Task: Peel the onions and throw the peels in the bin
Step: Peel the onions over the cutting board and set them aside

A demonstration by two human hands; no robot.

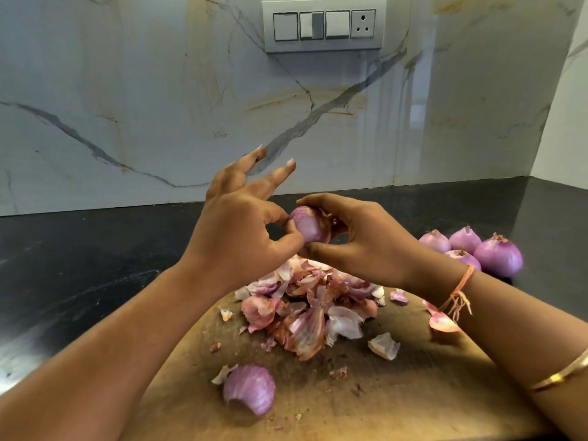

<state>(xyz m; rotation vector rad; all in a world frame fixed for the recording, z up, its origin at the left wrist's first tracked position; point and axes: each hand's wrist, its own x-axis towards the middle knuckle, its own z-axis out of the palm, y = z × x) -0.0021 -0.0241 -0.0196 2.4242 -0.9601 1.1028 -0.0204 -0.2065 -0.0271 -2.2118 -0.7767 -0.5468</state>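
Observation:
A purple onion (308, 229) is held above the wooden cutting board (381, 396). My right hand (362, 240) grips it from the right, fingers curled over its top and thumb beneath. My left hand (241, 230) pinches the onion's skin at its left side with thumb and forefinger, the other fingers spread out. A pile of onion peels (311, 307) lies on the board under the hands. One large curved purple peel (249, 389) sits near the board's front. Several peeled onions (471, 249) rest on the counter at the right.
The board lies on a dark stone counter (79, 268) against a marble backsplash. A switch panel with a socket (324, 25) is on the wall above. Loose peel scraps (384, 345) are scattered on the board's right half. No bin is in view.

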